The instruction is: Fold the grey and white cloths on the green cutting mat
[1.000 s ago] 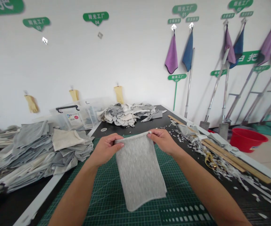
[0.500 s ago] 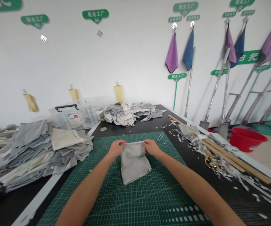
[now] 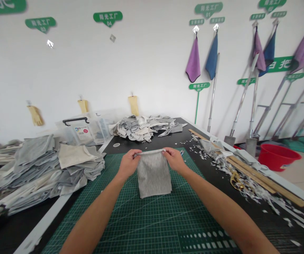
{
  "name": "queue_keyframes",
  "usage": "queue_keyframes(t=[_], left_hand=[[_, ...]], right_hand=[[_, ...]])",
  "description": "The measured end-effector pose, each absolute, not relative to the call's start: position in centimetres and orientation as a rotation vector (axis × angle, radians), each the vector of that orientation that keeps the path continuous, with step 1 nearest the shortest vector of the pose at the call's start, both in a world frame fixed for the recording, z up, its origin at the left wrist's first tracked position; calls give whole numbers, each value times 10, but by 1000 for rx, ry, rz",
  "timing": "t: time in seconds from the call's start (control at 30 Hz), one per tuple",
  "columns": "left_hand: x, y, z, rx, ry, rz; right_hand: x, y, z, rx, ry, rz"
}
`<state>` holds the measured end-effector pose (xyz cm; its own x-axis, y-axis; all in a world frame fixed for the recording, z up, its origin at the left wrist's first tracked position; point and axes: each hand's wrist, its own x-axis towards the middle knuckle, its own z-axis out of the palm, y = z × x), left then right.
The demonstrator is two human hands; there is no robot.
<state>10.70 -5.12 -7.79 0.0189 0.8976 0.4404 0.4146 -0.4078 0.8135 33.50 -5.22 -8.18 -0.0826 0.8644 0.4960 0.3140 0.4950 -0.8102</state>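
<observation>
A folded piece of grey fabric [image 3: 155, 174] hangs between my two hands above the green cutting mat [image 3: 141, 225]. My left hand [image 3: 129, 163] pinches its upper left corner, and my right hand [image 3: 175, 158] pinches the upper right corner. The top edge is stretched fairly straight between them. Whether the lower edge touches the mat, I cannot tell. Just behind my right hand a small blue cutter [image 3: 182, 152] lies on the mat, partly hidden.
Stacked grey and cream fabric [image 3: 35, 165] covers the left side. At the back are a clear plastic box [image 3: 81, 132] and a heap of scraps [image 3: 138, 127]. Wooden rulers [image 3: 268, 181], gold-handled scissors [image 3: 235, 180] and white clippings lie right. A red bucket [image 3: 278, 157] stands beyond.
Both hands have lifted the top edge of the grey fabric slightly up and away. The fabric, creased and slumped before, now hangs flatter and straighter. The right hand now partly covers the cutter.
</observation>
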Motion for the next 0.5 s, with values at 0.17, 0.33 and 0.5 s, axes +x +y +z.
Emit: queue_keyframes(t=[0.17,0.33,0.5], left_hand=[[107,-82,-44,1689,1089,1407],[103,-100,-23,1428,919,1379],[103,-73,-48,1341,1132,1280]], right_hand=[[339,-67,-58,-952,-1505,796],[336,-79,-46,-856,-1387,1162],[329,-66,-66,-1047,-1362,1249]])
